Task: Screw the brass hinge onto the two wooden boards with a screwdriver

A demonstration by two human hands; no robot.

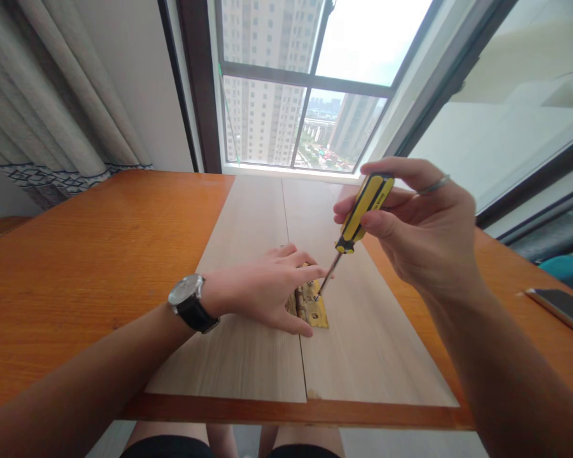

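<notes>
A brass-coloured hinge (319, 316) lies across the seam between two pale wooden boards (363, 343). My left hand (262, 289), with a watch at its wrist, rests palm down over the hinge's left part, fingers spread. Much of that left leaf is hidden beneath it. In my right hand (410, 216) is a screwdriver (367, 207) with a yellow and black handle, gripped between thumb and fingers. Its shaft slants down to the left, and the tip meets the right leaf at what looks like a screw.
The boards lie on an orange-brown wooden table (124, 254). A phone (563, 308) sits near the table's right side. Beyond the far edge is a window (305, 83), with a grey curtain (62, 89) at the left.
</notes>
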